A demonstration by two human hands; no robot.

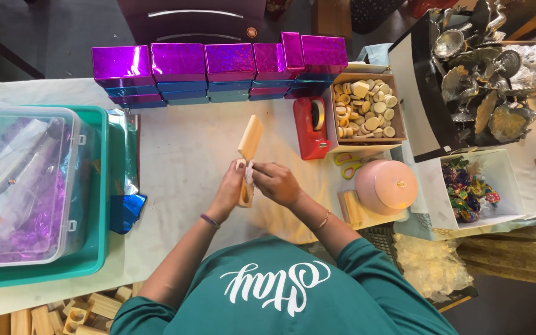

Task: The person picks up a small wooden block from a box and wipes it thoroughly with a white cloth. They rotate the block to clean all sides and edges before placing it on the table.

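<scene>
Both hands, left hand point(229, 189) and right hand point(275, 183), grip wooden box point(249, 149) between them

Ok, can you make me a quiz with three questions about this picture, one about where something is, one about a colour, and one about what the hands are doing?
1. Where is the red tape dispenser?
A. Inside the teal tray
B. Just left of the box of wooden discs
C. On top of the shiny boxes

2. What colour is the top row of shiny boxes?
A. Purple
B. Yellow
C. White

3. What are the hands doing?
A. Resting flat on the table
B. Both holding a wooden piece
C. Cutting with the scissors

Answers:
1. B, it stands beside the disc box's left wall.
2. A, the top row shines purple, with blue boxes beneath.
3. B, the left hand and right hand grip the wooden piece's lower end; the scissors lie untouched.
</scene>
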